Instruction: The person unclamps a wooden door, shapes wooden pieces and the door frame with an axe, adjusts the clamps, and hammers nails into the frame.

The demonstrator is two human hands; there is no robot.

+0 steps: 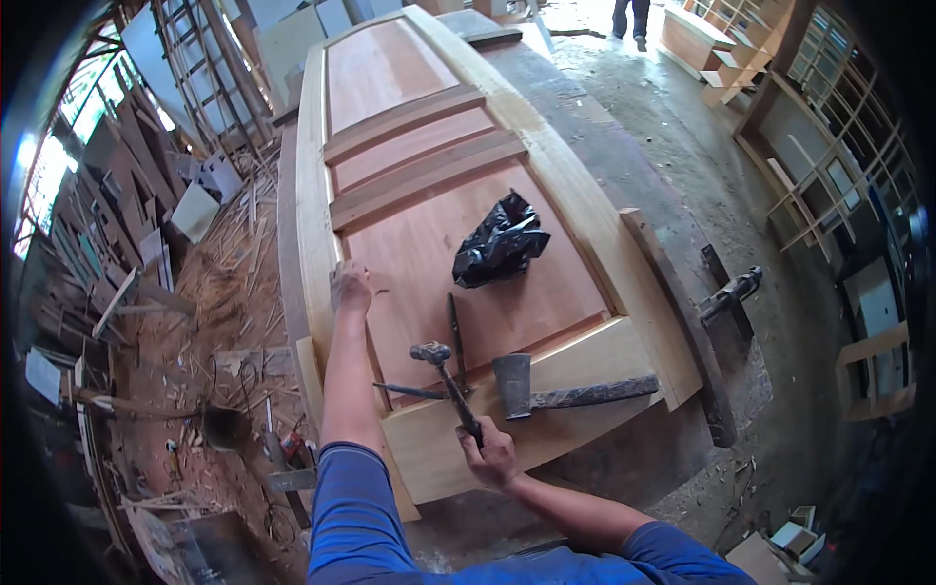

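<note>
A panelled wooden door [429,215] lies flat in front of me, with pinkish panels and paler frame pieces. My left hand [351,287] rests at the inner edge of its left side rail, fingers curled in; whatever they may pinch is too small to make out. My right hand [488,454] grips a hammer [451,380] by its dark handle, the head raised over the door's near end. Beside it lies a hatchet [513,386] with a worn handle. Two thin dark rods, one upright-looking [455,331] and one lying crosswise [411,391], are near the hammer.
A crumpled black plastic bag [501,242] sits on the near panel. Along the right edge stands a dark clamp [729,295] beside a wooden bar [678,322]. Offcuts and shavings [234,283] litter the floor at left. Wooden frames [829,127] lean at right; a person's legs [631,18] show far off.
</note>
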